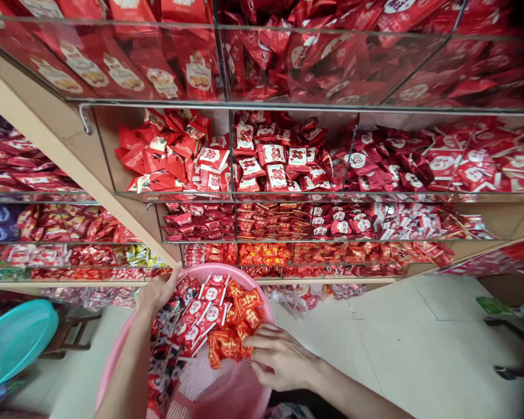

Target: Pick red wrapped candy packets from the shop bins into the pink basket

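Observation:
A pink plastic basket (268, 308) with a mesh bottom is below the shelves. My left hand (155, 294) grips its far left rim, index finger stretched along the edge. Inside, my right hand (279, 355) has its fingers curled and pinched at the edge of the orange-red candy packets (231, 343), its fingertips on one of them. Red-and-white packets (198, 314) lie in the middle of the basket. Dark packets with red and white patches (161, 361) run down its left side, partly behind my left forearm. Bare pink mesh shows at the near side.
Shelves with clear fronts (262, 195) hold rows of red packets ahead. Orange-red packets (266, 254) fill a low compartment behind the basket. A wooden upright (82, 145) divides the shelving. At left a turquoise basin (21, 337) stands by a wooden stool (72, 334). Pale tiles cover the floor.

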`<state>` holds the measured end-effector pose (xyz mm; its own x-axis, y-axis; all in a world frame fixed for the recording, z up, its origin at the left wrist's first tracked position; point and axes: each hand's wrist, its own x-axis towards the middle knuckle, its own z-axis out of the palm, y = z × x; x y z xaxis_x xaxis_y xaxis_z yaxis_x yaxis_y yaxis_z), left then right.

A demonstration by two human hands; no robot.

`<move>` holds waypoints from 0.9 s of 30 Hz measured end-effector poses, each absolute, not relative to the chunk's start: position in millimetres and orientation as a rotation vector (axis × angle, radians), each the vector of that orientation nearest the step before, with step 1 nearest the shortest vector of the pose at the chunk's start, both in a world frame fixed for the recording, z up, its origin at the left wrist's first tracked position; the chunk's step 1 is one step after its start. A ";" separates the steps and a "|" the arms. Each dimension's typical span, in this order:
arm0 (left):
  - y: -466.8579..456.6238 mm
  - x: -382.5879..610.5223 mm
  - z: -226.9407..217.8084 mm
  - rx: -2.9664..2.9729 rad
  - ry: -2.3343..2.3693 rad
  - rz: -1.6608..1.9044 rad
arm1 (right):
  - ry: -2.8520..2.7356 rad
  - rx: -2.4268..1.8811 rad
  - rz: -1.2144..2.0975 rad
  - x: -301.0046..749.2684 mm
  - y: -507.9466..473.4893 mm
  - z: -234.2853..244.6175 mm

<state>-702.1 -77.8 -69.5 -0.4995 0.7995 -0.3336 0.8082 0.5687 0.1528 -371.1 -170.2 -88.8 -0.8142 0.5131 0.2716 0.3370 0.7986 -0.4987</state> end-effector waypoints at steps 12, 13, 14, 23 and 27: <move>-77.6 -701.3 -70.6 1.307 2.432 -0.053 | -2.599 -0.646 0.556 -364.4 -173.4 -89.7; -77.4 -700.9 -70.1 1.302 2.428 -0.054 | -2.580 -0.646 0.557 -363.8 -174.0 -87.2; -77.3 -700.4 -69.6 1.301 2.427 -0.054 | -2.550 -0.643 0.561 -363.0 -174.1 -84.5; -81.6 -698.8 -63.1 1.288 2.462 -0.015 | -2.042 -1.232 0.608 -332.5 -92.2 -129.4; -86.5 -702.5 -62.5 1.290 2.458 -0.040 | -2.227 -1.642 0.405 -329.9 -23.3 -172.0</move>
<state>-702.5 -86.5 -62.5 -0.5165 0.7903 -0.3296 0.8006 0.5823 0.1414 -329.9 -23.3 -172.0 -0.2718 0.9567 0.1045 0.8588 0.2901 -0.4223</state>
